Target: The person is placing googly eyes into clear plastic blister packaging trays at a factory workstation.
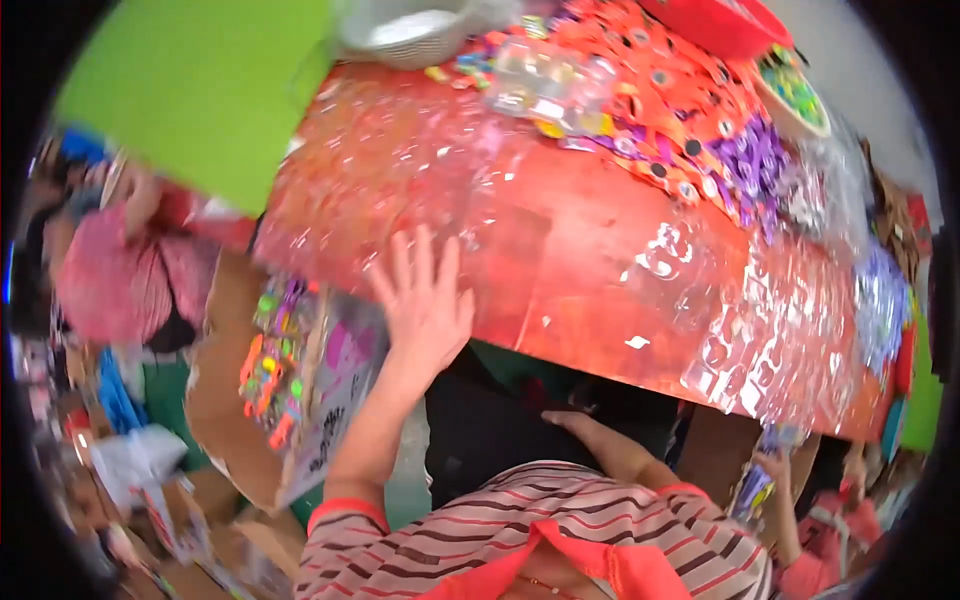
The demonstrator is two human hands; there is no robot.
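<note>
Left hand (428, 308) open, fingers spread, over clear trays (370, 160); a sideways push could slide them off (shiny plastic). Right hand (570, 421): grip unclear.

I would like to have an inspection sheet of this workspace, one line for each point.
Surface: red table, shiny.
Job's things: clear plastic sheets on the left of the table, more on the right.
Clutter: orange pieces and purple pieces heaped toward the far side, with a clear tray, pale basket and red basin; cardboard box of colourful pieces at the near left.
Hands: left hand spread palm down at the sheets, contact unclear; right hand low beyond the table's near edge, grip unclear.
Cables: nothing seen.
Surroundings: green panel at far left; person in pink at left; another person at lower right.
</note>
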